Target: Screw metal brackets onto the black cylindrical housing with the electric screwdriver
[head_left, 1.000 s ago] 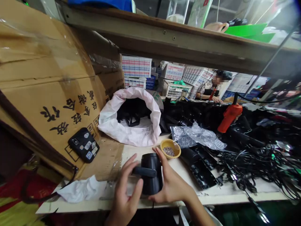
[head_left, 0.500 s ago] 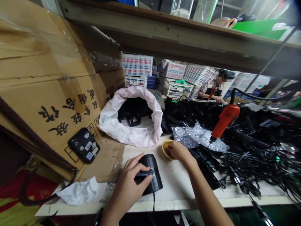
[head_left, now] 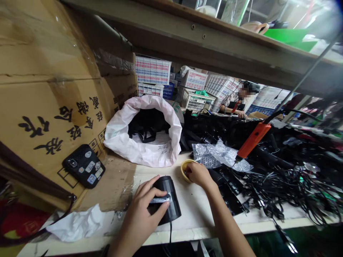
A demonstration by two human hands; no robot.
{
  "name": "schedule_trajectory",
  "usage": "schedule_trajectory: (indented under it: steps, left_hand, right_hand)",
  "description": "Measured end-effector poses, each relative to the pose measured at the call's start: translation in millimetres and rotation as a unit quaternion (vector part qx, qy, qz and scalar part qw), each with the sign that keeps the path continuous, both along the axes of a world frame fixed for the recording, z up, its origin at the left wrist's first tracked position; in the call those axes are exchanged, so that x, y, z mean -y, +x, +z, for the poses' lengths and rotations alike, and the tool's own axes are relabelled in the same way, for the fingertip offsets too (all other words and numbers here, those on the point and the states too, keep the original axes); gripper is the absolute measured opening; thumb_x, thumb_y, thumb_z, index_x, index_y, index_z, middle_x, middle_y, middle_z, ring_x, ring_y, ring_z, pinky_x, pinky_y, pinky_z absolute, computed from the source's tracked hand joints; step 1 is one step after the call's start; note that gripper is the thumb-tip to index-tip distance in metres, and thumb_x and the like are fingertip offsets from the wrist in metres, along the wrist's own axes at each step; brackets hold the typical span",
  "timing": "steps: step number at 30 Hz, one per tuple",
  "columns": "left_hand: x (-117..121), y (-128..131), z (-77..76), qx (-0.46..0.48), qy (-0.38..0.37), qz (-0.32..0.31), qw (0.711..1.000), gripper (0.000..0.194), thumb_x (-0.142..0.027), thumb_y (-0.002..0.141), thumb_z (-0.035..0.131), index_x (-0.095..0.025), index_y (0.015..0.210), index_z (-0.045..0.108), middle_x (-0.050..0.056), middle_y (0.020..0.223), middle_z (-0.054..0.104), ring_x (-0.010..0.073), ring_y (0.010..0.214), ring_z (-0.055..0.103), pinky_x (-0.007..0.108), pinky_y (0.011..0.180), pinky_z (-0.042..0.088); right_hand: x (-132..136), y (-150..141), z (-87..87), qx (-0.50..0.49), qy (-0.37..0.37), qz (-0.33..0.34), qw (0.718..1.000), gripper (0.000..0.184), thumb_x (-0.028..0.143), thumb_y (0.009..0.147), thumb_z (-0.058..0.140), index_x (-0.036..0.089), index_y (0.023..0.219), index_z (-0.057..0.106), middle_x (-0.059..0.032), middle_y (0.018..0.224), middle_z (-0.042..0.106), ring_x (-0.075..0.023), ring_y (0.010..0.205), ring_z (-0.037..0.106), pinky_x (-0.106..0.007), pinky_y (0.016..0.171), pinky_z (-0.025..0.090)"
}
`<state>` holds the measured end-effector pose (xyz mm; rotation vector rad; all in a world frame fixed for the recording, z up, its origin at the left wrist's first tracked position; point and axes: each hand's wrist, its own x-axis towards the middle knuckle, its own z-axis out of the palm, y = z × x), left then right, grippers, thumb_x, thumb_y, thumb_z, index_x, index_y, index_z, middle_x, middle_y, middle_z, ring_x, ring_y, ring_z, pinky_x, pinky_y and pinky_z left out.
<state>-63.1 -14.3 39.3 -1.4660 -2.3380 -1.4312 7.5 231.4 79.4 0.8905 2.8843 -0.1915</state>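
L hand [head_left: 143,207] closed over blk cylindrical housing [head_left: 173,205], fingers spread across its top and side, palm down, firm contact; housing sits on white bench top [head_left: 199,217], near front edge. Metal-glinting bar [head_left: 160,200] on housing lies under L fingers. Thin blk cord [head_left: 170,233] leaves housing's near end, runs down over bench edge. R hand [head_left: 198,175] curled, fingertips down inside yellow bowl [head_left: 183,171], just beside housing; bowl contents hidden by hand, cannot tell if anything pinched. Beside bowl: bubble wrap [head_left: 217,155], w/ tip of orange electric screwdriver [head_left: 252,141] hanging just above it, on overhead cable. To R: blk elongated parts [head_left: 227,189] and tangled blk cables [head_left: 284,189] on bench. Behind housing: white sack [head_left: 142,151], rolled open, blk parts [head_left: 147,123] inside, handwriting on its side. L of housing: crumpled white paper [head_left: 76,223]; phone in blk stickered case [head_left: 83,166] leaning against cardboard carton [head_left: 53,89] w/ blk printed characters. Overhead: wooden shelf [head_left: 200,39]. Far back: stacked white plastic crates [head_left: 152,69]; co-worker [head_left: 238,107] seated, own hand [head_left: 241,114] low at bench, own orange tool [head_left: 235,107] alongside; what that hand holds too small to tell.
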Motion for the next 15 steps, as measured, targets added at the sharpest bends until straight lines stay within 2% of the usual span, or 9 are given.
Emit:
schedule_trajectory:
  steps: [5, 9, 12, 15]
  left_hand:
    - [-0.4, 1.6, 0.6, 0.005, -0.001, 0.005, 1.0, 0.013, -0.032, 0.089, 0.058, -0.025, 0.091, 0.069, 0.014, 0.14, 0.057, 0.0306, 0.128, 0.055, 0.058, 0.105, 0.047]
    - [-1.0, 2.1, -0.3, 0.011, 0.002, 0.007, 1.0, 0.013, -0.032, 0.089, 0.058, -0.026, 0.091, 0.069, 0.013, 0.14, 0.057, 0.0304, 0.128, 0.055, 0.059, 0.106, 0.047]
    - [-1.8, 2.6, -3.3, 0.027, 0.006, 0.01, 1.0, 0.012, -0.033, 0.088, 0.059, -0.027, 0.092, 0.07, 0.012, 0.142, 0.056, 0.0303, 0.129, 0.055, 0.059, 0.107, 0.046]
    - [-2.7, 4.2, -6.4, 0.055, 0.011, 0.023, 0.998, 0.014, -0.035, 0.088, 0.06, -0.029, 0.095, 0.071, 0.01, 0.148, 0.05, 0.0307, 0.131, 0.054, 0.059, 0.109, 0.044]
  right_hand:
    - [-4.1, -1.1, -4.6, -0.034, -0.042, -0.006, 0.999, 0.017, 0.03, 0.093, 0.064, 0.014, 0.089, 0.067, -0.0037, 0.095, 0.069, -0.02, 0.097, 0.065, -0.045, 0.096, 0.049]
    - [-11.9, 4.1, -6.2, -0.121, -0.113, -0.014, 0.986, 0.014, 0.026, 0.091, 0.065, 0.014, 0.084, 0.066, -0.0018, 0.085, 0.067, -0.0178, 0.086, 0.064, -0.04, 0.088, 0.05]
    - [-8.3, 13.7, -2.3, -0.216, -0.191, -0.019, 0.957, 0.008, 0.018, 0.087, 0.062, 0.015, 0.08, 0.065, -0.0031, 0.08, 0.066, -0.0174, 0.079, 0.062, -0.036, 0.082, 0.048]
    - [14.3, 23.6, 5.0, -0.287, -0.311, 0.02, 0.906, 0.009, 0.025, 0.081, 0.062, 0.017, 0.077, 0.061, -0.004, 0.08, 0.065, -0.0176, 0.077, 0.061, -0.032, 0.075, 0.049]
